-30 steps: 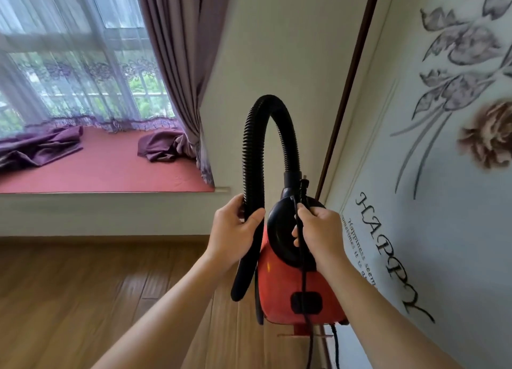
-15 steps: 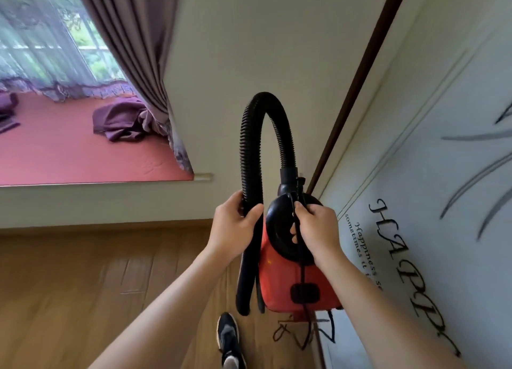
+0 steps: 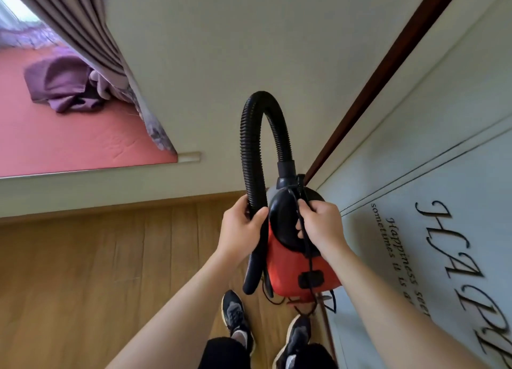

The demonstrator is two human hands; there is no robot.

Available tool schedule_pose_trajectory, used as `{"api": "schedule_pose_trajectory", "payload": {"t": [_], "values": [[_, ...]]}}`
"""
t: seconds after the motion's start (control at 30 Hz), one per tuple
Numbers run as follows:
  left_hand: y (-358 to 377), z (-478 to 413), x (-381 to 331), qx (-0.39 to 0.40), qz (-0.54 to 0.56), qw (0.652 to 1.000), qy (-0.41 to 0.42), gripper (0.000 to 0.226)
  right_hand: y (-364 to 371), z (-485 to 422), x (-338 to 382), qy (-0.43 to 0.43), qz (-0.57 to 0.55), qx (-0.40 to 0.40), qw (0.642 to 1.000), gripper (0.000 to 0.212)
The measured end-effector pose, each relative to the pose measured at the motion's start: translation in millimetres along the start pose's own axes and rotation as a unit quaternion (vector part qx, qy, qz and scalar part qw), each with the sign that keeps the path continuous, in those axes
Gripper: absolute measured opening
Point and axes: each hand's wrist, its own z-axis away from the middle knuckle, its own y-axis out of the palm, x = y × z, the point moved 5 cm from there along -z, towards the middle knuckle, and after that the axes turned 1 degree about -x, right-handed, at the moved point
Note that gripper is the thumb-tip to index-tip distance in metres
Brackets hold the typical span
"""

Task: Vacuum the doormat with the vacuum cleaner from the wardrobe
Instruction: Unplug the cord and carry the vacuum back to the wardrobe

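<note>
**Vacuum cleaner carried in both hands, beside lettered panel**

Head view: room with a wooden floor (image 3: 83, 271), a plain pale wall (image 3: 207, 64) ahead, and a striped curtain (image 3: 91, 36) hanging at upper left. Below the curtain is a red window seat (image 3: 69, 141) with a bundle of purple cloth (image 3: 61, 87) lying on it, against the curtain's foot. On the right is a pale panel (image 3: 443, 161) with dark script lettering, edged by a dark wooden trim (image 3: 388, 64) running diagonally up.

The vacuum cleaner (image 3: 291, 269), red body with a black top, is held off the floor at centre frame, just beside the panel. Its black ribbed hose (image 3: 249, 136) arches up from the top and comes back down on the left side, its open end hanging next to the red body.

The left hand (image 3: 241, 230) is wrapped around the hose's descending part, thumb across the front. The right hand (image 3: 321, 224) grips the black top of the vacuum cleaner, fingers curled, with the black cord (image 3: 306, 246) running under them and down the body. The cord's loose loops dangle below the vacuum cleaner.

Two dark shoes (image 3: 235, 316) stand on the floor directly beneath; dark trouser legs sit at the bottom edge.
</note>
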Motion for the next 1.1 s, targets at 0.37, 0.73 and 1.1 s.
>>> {"api": "schedule_pose_trajectory", "payload": {"t": [0.37,0.73,1.1], "values": [[55.9,-55.0,94.3,0.007,-0.044,0.997,-0.061,0.010,32.7,-86.2,-92.7,0.039,0.024,0.029,0.999,0.038],[118.6,-104.5,248.8,0.005,-0.059,0.992,-0.111,0.013,85.9,-178.0,-234.9,0.075,0.051,0.062,0.994,0.041],[165.8,-166.6,334.7,0.014,-0.047,0.991,-0.128,0.016,123.1,-252.9,-324.9,0.083,0.057,0.055,0.993,0.039]]}}
